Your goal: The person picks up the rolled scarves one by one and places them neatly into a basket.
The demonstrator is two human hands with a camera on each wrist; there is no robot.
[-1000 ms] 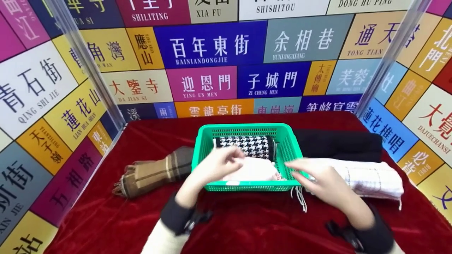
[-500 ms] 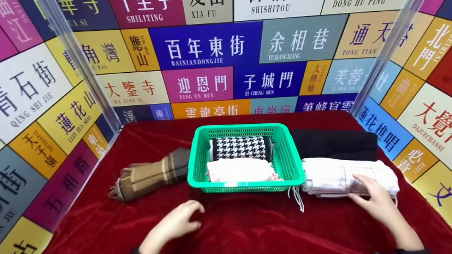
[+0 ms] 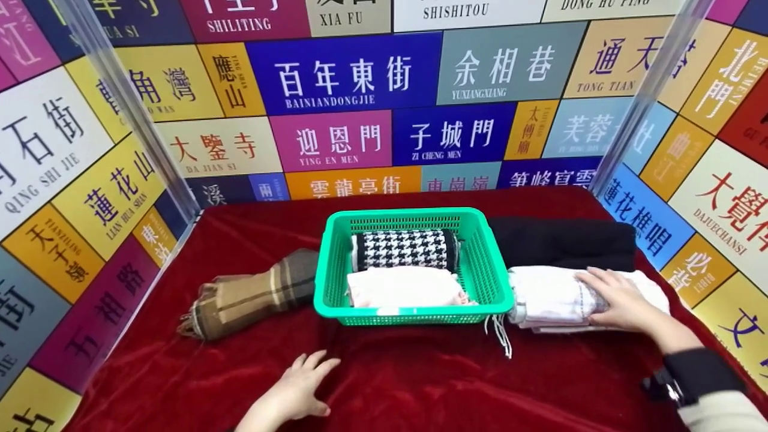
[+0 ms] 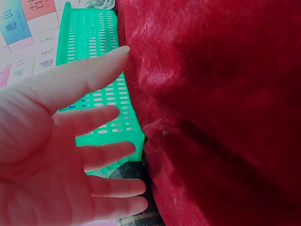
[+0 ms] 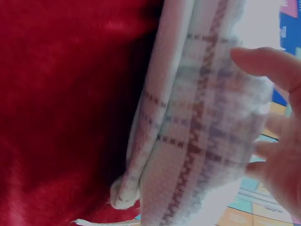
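Observation:
My right hand lies over a rolled white scarf with thin checked lines, right of the green basket. In the right wrist view its thumb and fingers are spread on the white cloth, not closed round it. Low in front of the basket, my left hand is held with fingers apart and nothing in it; the left wrist view shows its bare palm. Inside the green plastic basket lie a rolled black-and-white houndstooth scarf and a pale pink folded cloth.
A rolled brown plaid scarf lies left of the basket. Behind the white scarf is a folded black cloth. Red velvet covers the table, and sign-printed panels with clear corner posts stand around it.
Both hands have left the basket. The right hand moved right and came down onto the white scarf. The left hand drew back toward the front of the table, its fingers now more spread.

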